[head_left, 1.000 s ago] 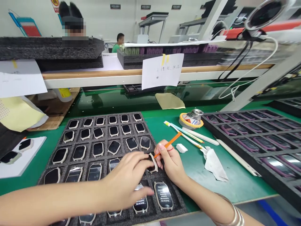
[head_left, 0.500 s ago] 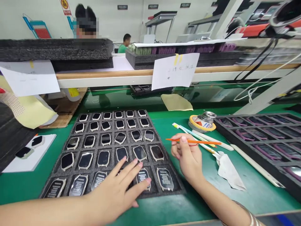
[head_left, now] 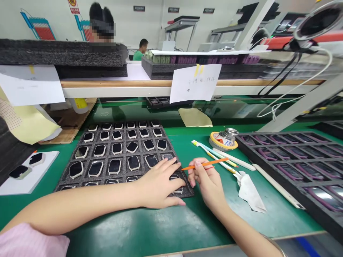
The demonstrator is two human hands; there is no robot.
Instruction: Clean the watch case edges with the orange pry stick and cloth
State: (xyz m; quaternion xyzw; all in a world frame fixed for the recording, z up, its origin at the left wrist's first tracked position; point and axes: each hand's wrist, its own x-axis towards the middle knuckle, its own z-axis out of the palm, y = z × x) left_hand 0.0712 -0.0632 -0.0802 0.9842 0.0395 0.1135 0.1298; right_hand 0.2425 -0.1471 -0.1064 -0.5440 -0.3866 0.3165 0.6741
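A black foam tray (head_left: 107, 151) holds rows of watch bodies with dark screens and pale frames. Over the tray's right front part lies my left hand (head_left: 160, 184), fingers spread on or just above the watches there; whether it touches one is hard to tell. My right hand (head_left: 205, 176) pinches a thin orange stick (head_left: 206, 164) between thumb and fingers, beside the tray's right edge. The stick's pointed end is directed left, toward the tray. My left forearm covers part of the front row.
Right of my right hand lie toothbrushes (head_left: 214, 157), a white tissue (head_left: 250, 192), a tape roll (head_left: 223, 142) and a long pale strip (head_left: 278, 185). Another foam tray (head_left: 246, 151) holds purple-framed watches. Two watches rest on a white block (head_left: 40, 175). A shelf (head_left: 118, 92) crosses above; two people are beyond.
My left hand has moved right across the tray toward its right edge, with more of the forearm over the front row. My right hand still holds the orange stick, slightly lower and further left.
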